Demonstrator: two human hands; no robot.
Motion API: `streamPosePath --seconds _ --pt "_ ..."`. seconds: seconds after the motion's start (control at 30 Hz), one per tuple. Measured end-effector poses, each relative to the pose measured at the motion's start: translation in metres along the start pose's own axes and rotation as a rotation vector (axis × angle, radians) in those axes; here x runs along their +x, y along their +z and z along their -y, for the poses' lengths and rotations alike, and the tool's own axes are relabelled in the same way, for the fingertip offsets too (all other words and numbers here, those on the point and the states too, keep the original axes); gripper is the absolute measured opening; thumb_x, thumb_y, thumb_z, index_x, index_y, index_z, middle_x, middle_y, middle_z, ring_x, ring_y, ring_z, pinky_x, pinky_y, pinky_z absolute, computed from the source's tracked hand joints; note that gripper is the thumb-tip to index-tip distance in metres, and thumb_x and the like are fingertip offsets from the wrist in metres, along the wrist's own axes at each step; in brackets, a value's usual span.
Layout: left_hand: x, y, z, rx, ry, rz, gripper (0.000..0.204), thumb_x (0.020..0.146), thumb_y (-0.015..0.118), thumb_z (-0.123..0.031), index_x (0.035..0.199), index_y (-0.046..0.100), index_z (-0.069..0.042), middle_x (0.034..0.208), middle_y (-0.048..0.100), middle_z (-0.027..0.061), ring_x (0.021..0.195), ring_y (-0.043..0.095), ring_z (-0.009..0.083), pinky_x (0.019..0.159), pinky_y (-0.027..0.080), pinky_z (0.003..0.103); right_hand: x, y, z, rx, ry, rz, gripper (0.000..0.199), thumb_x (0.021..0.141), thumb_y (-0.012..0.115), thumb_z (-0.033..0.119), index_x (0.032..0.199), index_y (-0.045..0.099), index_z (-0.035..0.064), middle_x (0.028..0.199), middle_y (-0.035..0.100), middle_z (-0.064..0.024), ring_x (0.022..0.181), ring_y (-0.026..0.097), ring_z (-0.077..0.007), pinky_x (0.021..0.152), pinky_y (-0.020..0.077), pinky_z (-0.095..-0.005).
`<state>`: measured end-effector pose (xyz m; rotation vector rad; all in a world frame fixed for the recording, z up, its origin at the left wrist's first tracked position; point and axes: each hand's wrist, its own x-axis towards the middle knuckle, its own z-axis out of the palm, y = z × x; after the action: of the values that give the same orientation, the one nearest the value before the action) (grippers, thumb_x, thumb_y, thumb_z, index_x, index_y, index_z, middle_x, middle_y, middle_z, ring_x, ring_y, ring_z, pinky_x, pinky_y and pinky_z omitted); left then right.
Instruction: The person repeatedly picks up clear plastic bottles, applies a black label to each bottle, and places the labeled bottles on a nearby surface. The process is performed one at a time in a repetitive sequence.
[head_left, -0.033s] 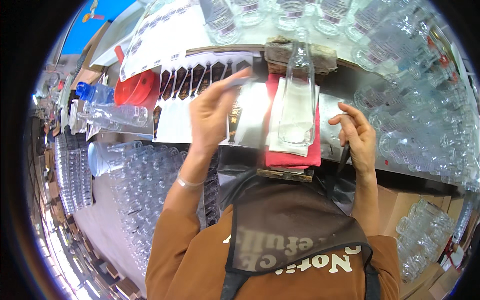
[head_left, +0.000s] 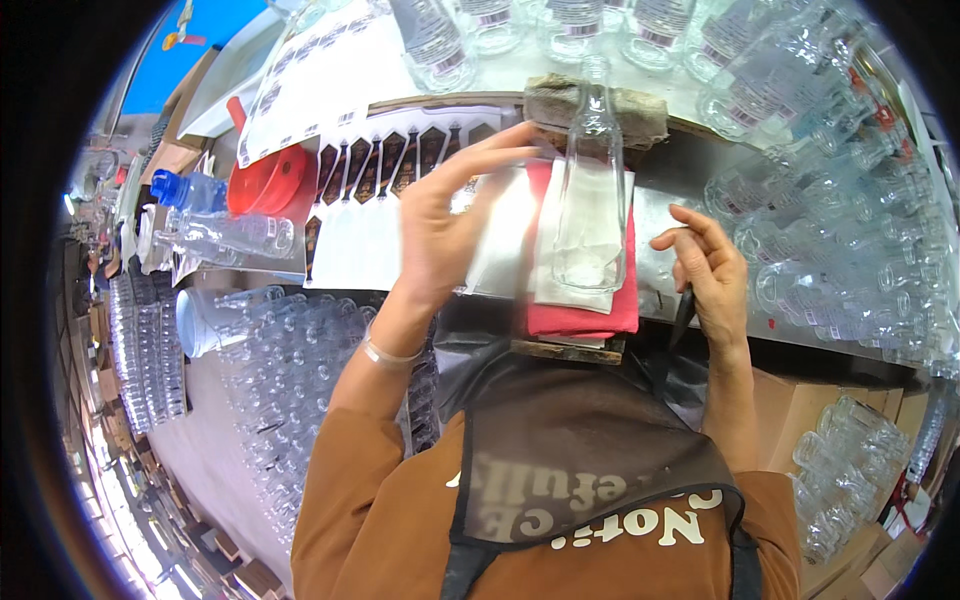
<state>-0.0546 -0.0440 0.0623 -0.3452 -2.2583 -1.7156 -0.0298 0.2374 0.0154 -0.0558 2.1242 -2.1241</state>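
A clear glass bottle point(head_left: 592, 215) lies on its back, neck away from me, on a white cloth point(head_left: 548, 285) over a red cloth point(head_left: 632, 300). Its neck rests on a worn, cloth-wrapped block point(head_left: 645, 115). My left hand point(head_left: 440, 225) is left of the bottle, fingers stretched toward its shoulder; motion blurs them, and I make out nothing in them. To the right, my right hand point(head_left: 710, 275) curls round a slim dark tool point(head_left: 683, 315) pointing down from the palm. Its thumb and forefinger are apart from the bottle. Left of my left hand lies a sheet of dark, pointed labels point(head_left: 365, 165).
Labelled bottles crowd the back point(head_left: 575, 25) and right point(head_left: 830, 250) of the bench. At left are a red dish point(head_left: 270, 180), a blue-capped plastic bottle point(head_left: 190, 188) and a clear bottle on its side point(head_left: 230, 235). Many bottles point(head_left: 290, 350) stand lower left; a cardboard box point(head_left: 780, 410) is lower right.
My left hand has moved right, from over the label sheet toward the bottle, its fingers straighter. My right hand and the bottle have stayed almost where they were.
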Motion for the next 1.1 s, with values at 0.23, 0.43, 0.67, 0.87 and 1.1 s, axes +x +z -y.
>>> streamPosePath --seconds 0.23,0.43,0.67,0.87,1.1 --pt "0.010 0.033 0.002 0.499 0.607 0.415 0.029 0.081 0.074 -0.002 0.108 0.072 -0.013 0.129 0.068 0.0087 0.127 0.060 0.0268 0.107 0.046 0.043 -0.002 -0.006 -0.010 -0.030 -0.020 0.041 0.036 0.102 0.058 0.018 0.131 0.058 -0.0029 0.099 0.071 -0.0084 0.062 0.048 -0.0031 0.057 0.0400 -0.0176" --pt "0.003 0.025 -0.002 0.367 0.519 0.576 0.031 0.078 0.079 -0.026 0.106 0.073 -0.012 0.145 0.055 0.0157 0.142 0.044 0.0347 0.115 0.034 0.052 0.030 0.009 0.002 -0.013 0.042 0.070 0.037 0.103 0.056 0.024 0.129 0.060 -0.0027 0.100 0.072 -0.0086 0.061 0.052 -0.0038 0.058 0.0438 -0.0190" --pt "-0.011 0.047 0.009 0.129 -0.015 0.265 0.064 0.086 0.075 -0.014 0.145 0.052 -0.008 0.154 0.037 0.0272 0.137 0.047 0.0377 0.097 0.053 0.041 0.083 0.037 0.024 -0.230 -0.039 0.125 0.058 0.096 0.060 0.049 0.108 0.070 -0.0069 0.098 0.074 -0.0187 0.086 0.071 -0.0222 0.077 0.0538 -0.0346" --pt "-0.010 0.049 0.010 0.090 -0.061 0.259 0.062 0.089 0.074 -0.013 0.146 0.050 -0.008 0.157 0.034 0.0211 0.138 0.046 0.0323 0.100 0.054 0.042 0.087 0.047 0.035 -0.425 -0.117 0.006 0.055 0.093 0.061 0.047 0.094 0.072 -0.0067 0.078 0.071 -0.0213 0.076 0.071 -0.0318 0.072 0.0536 -0.0388" --pt "-0.007 0.053 0.012 0.064 -0.079 0.223 0.062 0.087 0.075 -0.012 0.144 0.052 -0.009 0.153 0.037 0.0261 0.135 0.049 0.0362 0.095 0.057 0.043 0.090 0.048 0.040 -0.473 -0.093 -0.013 0.057 0.094 0.057 0.049 0.085 0.071 -0.0062 0.071 0.069 -0.0195 0.070 0.070 -0.0323 0.068 0.0523 -0.0399"
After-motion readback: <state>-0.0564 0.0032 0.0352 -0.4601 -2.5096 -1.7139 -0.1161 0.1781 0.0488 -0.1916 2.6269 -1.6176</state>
